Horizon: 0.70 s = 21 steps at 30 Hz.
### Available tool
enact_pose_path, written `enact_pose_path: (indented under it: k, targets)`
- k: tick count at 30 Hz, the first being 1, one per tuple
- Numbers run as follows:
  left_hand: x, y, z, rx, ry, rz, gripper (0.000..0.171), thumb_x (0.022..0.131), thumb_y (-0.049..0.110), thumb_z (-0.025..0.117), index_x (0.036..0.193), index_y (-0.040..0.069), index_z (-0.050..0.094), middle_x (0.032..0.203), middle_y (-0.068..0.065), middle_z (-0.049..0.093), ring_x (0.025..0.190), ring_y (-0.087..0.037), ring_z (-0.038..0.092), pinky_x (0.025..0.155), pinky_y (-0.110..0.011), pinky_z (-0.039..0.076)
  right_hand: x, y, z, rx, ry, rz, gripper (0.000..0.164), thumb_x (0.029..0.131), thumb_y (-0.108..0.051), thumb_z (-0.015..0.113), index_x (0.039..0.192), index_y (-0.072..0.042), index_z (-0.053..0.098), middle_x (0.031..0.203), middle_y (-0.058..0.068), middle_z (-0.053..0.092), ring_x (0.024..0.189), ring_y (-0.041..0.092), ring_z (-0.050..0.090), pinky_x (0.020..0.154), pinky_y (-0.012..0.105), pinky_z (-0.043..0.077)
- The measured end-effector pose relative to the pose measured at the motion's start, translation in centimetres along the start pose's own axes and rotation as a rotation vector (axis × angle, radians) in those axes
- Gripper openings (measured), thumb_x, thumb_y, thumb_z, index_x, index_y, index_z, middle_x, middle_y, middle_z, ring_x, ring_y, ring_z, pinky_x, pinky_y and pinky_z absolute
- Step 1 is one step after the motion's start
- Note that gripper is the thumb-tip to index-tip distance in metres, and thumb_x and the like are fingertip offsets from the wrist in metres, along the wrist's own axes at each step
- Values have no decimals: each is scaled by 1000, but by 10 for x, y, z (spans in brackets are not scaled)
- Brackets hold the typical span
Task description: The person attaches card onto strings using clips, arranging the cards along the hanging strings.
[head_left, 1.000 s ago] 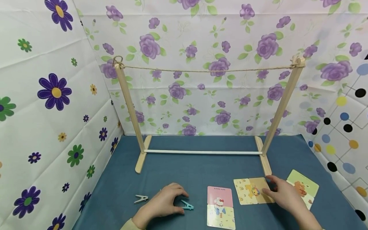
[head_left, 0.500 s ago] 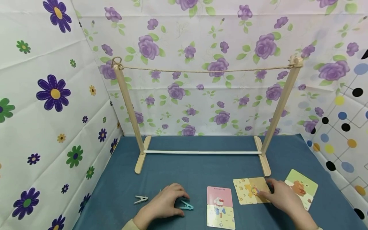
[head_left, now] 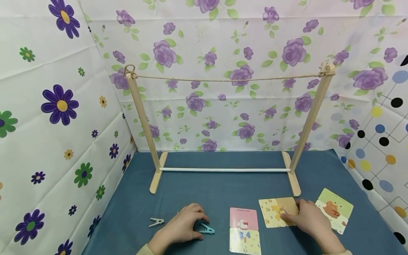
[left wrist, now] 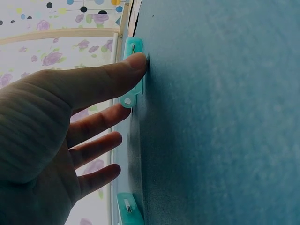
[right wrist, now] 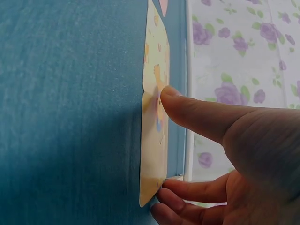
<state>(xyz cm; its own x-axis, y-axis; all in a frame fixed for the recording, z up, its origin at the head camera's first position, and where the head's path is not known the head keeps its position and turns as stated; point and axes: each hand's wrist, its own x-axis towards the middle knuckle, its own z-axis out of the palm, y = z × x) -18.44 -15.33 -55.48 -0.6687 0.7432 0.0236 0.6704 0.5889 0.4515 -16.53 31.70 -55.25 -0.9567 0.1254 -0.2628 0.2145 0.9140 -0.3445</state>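
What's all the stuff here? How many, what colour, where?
Patterned sheets: 3, mostly white, left, back and right
Cloth: 1, blue, underneath
Stand: 1, pale wood, towards back
String: 1, tan, across stand's top
Rod: 1, white, low across stand
Cards: 3, pink-yellow, tan-yellow, green-white, front right
Clothespins: 3, two teal, one pale grey, left of cards
Sleeves: 2, beige, bottom edge
Left hand: 1, by teal clothespin
Right hand: 1, at tan-yellow card
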Motion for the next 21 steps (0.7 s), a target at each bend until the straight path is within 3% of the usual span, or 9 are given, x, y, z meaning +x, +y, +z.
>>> enact_pose_path:
  k: [9,21]
  targets:
    - [0,0,1,-5,-5,-15,40,82,31,97,117,31,79,117,18,62,124,-12,55,105,-43,51,5,0,4,-25,14,16,116,71,-78,85,127,20,59,105,28,64,95,39,65,80,59,57]
    - [1,0,-1,6,-24,-45,35,81,29,98,111,32,81,118,17,62,127,-13,54,108,-45,49,9,2,7,-2,7,30,111,72,-75,88,123,20,60,100,22,63,88,33,62,77,55,56]
